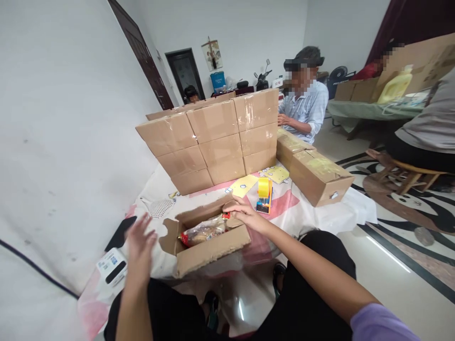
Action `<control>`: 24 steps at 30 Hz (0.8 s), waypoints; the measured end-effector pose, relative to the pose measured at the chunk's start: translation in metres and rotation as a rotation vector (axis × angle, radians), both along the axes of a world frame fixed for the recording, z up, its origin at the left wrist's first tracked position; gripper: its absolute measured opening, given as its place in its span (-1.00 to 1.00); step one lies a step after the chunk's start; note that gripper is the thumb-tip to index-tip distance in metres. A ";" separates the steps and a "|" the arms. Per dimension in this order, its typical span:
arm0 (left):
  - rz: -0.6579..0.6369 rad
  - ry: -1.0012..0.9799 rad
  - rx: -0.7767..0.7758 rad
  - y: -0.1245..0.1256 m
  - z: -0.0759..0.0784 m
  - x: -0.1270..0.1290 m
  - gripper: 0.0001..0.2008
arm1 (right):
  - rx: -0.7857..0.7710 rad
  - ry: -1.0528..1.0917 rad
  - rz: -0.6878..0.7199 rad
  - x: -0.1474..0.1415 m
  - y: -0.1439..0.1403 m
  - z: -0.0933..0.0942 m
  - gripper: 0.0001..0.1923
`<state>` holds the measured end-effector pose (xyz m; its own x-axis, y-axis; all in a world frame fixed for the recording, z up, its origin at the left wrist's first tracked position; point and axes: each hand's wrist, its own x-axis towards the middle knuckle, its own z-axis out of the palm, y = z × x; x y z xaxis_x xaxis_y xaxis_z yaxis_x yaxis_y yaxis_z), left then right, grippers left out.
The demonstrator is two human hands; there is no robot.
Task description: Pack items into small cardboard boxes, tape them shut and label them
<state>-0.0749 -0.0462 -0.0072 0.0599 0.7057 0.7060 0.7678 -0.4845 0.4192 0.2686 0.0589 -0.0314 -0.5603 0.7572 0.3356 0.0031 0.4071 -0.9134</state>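
In front of me an open cardboard box [213, 251] holds a clear plastic bag [206, 232] with red ends; what the bag contains is hard to make out. My right hand [245, 213] lies over the box's right end, fingers stretched out and touching a flap there. Left of the box, my left hand [140, 241] is raised with its fingers apart and slightly blurred, holding nothing. Just beyond my right hand stands an orange and blue tape dispenser [264, 203] with a yellow roll of tape [263, 187].
Stacked closed cartons [220, 142] form a wall at the table's back. More taped cartons [320, 175] line the right edge. By my left hand lie a black flat object [120, 232] and a white box [112, 266]. A person [302, 99] sits beyond the cartons.
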 end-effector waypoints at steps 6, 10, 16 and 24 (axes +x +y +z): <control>-0.079 -0.299 -0.387 0.025 -0.036 0.017 -0.41 | 0.121 0.189 -0.235 -0.017 0.012 -0.003 -0.66; -0.120 0.022 -0.347 0.040 -0.006 0.012 -0.65 | 0.294 0.056 -0.163 0.002 0.015 0.000 -0.64; -0.100 0.015 -0.323 0.033 -0.008 0.018 -0.68 | 0.330 -0.331 0.095 0.041 -0.009 0.014 -0.11; 0.052 -0.512 -0.028 0.017 -0.015 0.016 -0.83 | 0.349 -0.260 0.080 0.029 -0.020 0.019 -0.23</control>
